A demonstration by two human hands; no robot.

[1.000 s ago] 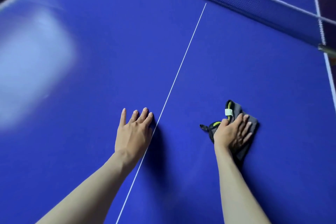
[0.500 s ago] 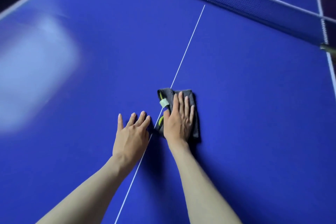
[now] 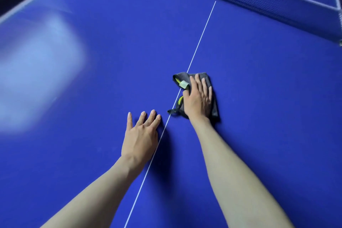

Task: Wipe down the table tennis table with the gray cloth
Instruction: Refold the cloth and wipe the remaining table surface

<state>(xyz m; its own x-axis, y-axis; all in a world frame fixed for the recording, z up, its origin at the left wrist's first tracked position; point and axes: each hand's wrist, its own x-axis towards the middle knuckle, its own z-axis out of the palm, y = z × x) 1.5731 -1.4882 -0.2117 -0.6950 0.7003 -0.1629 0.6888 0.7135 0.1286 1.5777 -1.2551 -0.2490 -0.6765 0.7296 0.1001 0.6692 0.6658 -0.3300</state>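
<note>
Pressing gray cloth (image 3: pixel 212 106) on the centre line (image 3: pixel 200 38), right hand (image 3: pixel 199 101) flat.

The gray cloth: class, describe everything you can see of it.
The gray cloth looks soft and dark, folded into a rough rectangle, with yellow-green trim, a pale tag and a small loop at its near-left corner. It lies flat on the blue table, overlapping the white centre line. The right hand presses it, fingers straight.

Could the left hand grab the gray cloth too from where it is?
Probably yes. The left hand lies flat on the table just short of the gray cloth, with nothing between them, though the right hand covers most of it.
</note>
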